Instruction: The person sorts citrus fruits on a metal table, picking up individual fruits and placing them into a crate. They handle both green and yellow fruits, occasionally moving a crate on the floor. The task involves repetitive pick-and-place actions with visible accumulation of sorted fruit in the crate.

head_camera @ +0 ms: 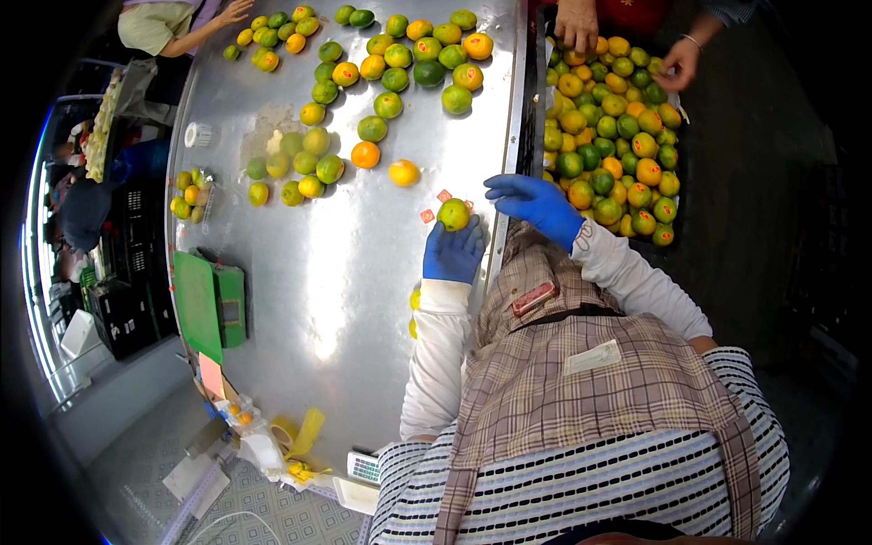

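My left hand [455, 251], in a blue glove, is at the near right part of the metal table. A green-yellow mandarin [453, 214] lies between its thumb and fingers. Small red stickers [427, 216] lie around that fruit, one of them partly behind it. My right hand [535, 208], gloved in blue too, hovers by the table's right edge with its fingers stretched out and nothing visible in them. A yellow-orange mandarin [404, 173] sits just beyond the left hand. Several more mandarins [429, 73] are spread farther up the table, some bearing red stickers.
A crate of mandarins [613, 126] stands right of the metal table [272, 368], with another person's hands [578, 27] over it. A second person's hand [235, 12] reaches in at the far left. A green box [230, 306], yellow tape roll [283, 432] and calculator [363, 466] occupy the left and near sides.
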Demonstrator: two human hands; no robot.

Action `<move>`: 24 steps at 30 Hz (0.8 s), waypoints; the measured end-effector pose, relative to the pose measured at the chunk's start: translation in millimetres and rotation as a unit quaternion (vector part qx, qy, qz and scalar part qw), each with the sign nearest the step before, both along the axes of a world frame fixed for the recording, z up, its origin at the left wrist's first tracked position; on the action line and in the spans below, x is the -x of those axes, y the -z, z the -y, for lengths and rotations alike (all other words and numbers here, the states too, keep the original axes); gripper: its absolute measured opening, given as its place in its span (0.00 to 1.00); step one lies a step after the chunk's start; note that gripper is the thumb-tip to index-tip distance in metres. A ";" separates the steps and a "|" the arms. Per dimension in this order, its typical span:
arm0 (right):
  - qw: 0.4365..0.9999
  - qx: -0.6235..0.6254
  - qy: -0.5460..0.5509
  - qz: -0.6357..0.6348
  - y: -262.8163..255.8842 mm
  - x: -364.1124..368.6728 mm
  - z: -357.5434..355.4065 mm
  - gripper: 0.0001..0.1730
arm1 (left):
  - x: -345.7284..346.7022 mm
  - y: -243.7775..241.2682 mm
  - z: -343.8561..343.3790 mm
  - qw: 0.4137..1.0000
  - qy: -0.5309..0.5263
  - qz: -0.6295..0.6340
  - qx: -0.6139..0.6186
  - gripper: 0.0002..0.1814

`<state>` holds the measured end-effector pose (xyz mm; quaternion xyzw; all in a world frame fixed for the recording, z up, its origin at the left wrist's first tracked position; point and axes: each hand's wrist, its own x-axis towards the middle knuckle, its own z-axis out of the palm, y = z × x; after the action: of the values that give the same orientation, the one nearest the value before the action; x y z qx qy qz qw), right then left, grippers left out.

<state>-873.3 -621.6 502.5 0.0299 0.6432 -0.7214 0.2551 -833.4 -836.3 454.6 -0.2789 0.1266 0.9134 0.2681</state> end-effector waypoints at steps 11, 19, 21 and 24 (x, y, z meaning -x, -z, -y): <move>0.995 -0.060 -0.036 -0.076 -16.3 -7.4 23.6 0.30 | -8.0 -25.8 -24.9 0.989 0.084 -0.018 0.118 0.28; 0.985 -0.131 -0.036 -0.102 -10.7 -16.5 21.1 0.29 | -5.8 -40.7 -18.7 0.963 0.007 -0.108 0.247 0.26; 0.967 -0.195 0.020 -0.166 -17.8 -11.6 0.9 0.29 | -2.6 -33.9 1.1 0.954 -0.039 -0.100 0.279 0.23; 0.957 -0.212 0.146 -0.137 17.9 -0.2 -74.8 0.25 | -12.3 3.5 85.0 0.816 0.077 -0.157 0.551 0.21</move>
<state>-873.1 -546.8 484.6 0.0781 0.7985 -0.5952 0.0441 -821.1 -921.4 451.1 -0.2226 0.6701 0.6987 0.1154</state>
